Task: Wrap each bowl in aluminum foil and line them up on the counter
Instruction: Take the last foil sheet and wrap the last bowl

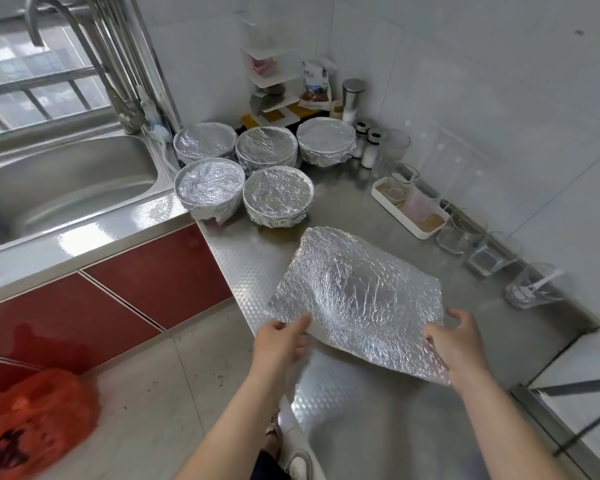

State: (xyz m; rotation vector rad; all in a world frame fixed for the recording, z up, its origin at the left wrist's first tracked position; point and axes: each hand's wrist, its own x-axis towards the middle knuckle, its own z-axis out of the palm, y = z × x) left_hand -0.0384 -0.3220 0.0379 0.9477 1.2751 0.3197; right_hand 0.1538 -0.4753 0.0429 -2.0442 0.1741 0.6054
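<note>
A crinkled foil sheet (357, 289) lies over a domed shape on the steel counter (378, 427); whatever sits beneath it is hidden. My left hand (284, 341) pinches the sheet's near left corner, thumb on top. At the near right edge my right hand (454, 337) curls its fingers over the foil. The sheet's near edge is lifted off the counter. Several foil-wrapped bowls stand grouped at the back: a front pair (208, 188) (278, 197) and three behind them (205, 142) (266, 147) (326, 140).
A steel sink (66, 181) with a tap is at the left. Along the right wall stand glass jars (534, 285), a white tray (409, 211) and shakers (369, 147). A small white rack (274, 84) fills the back corner. An orange bag (32, 427) lies on the floor.
</note>
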